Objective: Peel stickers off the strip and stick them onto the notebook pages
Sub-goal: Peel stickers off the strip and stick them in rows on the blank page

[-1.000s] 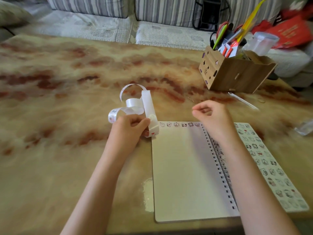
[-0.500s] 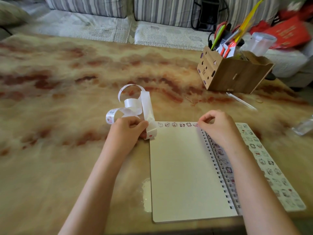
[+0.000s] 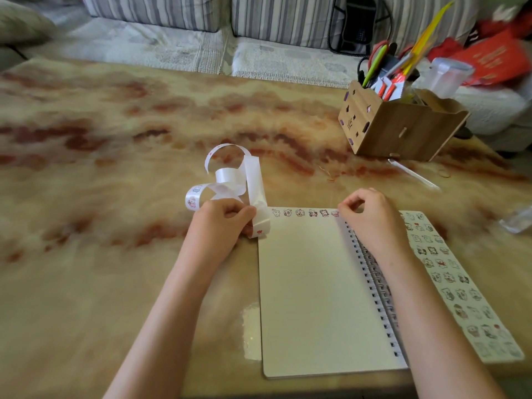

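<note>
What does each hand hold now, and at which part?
The left hand grips the sticker strip near its lower end. The right hand pinches at the top edge of the notebook; a sticker there cannot be told.

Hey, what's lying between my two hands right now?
Head view: the top of the notebook page, bearing a row of stickers, runs from the strip in the left hand to the right hand.

The right hand [image 3: 371, 220] covers the top corner of the notebook [image 3: 316, 283] page; whether its fingers pinch anything cannot be determined. The right forearm hides part of the spiral binding [image 3: 388, 332]. The left hand [image 3: 221, 223] conceals the gripped section of the strip [image 3: 253, 180]. Motifs on the stickers [image 3: 299, 213] are too small to identify. The red items [image 3: 501, 59] at top right are blurred and cropped.
</note>
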`<state>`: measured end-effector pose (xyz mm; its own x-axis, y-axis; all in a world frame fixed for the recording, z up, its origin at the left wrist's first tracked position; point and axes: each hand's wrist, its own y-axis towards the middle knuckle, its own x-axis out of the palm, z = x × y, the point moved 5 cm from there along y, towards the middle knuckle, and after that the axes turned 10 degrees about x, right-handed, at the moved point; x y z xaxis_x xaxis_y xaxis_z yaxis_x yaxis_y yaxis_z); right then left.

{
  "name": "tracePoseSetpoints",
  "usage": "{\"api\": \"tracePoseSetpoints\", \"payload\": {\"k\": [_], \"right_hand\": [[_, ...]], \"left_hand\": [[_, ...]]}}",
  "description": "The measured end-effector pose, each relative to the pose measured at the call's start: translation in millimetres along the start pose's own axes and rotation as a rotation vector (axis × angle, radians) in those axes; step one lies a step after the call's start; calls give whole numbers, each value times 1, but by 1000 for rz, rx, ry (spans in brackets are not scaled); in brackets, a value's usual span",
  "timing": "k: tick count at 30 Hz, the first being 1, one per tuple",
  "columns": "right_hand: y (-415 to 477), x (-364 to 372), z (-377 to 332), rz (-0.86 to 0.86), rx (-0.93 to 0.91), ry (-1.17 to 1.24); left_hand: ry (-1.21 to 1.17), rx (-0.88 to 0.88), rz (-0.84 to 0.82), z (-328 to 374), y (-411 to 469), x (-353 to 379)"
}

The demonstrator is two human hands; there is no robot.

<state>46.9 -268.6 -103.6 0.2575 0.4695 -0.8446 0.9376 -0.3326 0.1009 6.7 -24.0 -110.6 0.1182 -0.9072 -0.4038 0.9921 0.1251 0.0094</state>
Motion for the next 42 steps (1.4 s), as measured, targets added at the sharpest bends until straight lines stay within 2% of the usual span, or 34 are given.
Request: {"api": "tracePoseSetpoints", "payload": {"k": [5,7,11,14,16,22,30,42], "right_hand": [[1,-6,-6,48,-41,13],[-4,-17,-19,62,-119,136],[-33,-15,-60,-206,-282,464],[-51,5,-79,-385,-328,548],[-58,16,-84,-432,-328,579],[-58,24,-87,-398,-298,667],[-55,27,-84,-372,-266,715],[-56,26,-85,-345,-287,670]], "left_hand": [[-65,13,40,1,1,-2],[-122,19,70,3,1,-4],[-175,68,132,8,2,-8],[-186,90,156,9,3,-10],[-205,97,166,9,3,-12],[-251,95,148,9,3,-10],[-248,71,28,8,0,-9],[-251,72,4,8,0,-8]]}}
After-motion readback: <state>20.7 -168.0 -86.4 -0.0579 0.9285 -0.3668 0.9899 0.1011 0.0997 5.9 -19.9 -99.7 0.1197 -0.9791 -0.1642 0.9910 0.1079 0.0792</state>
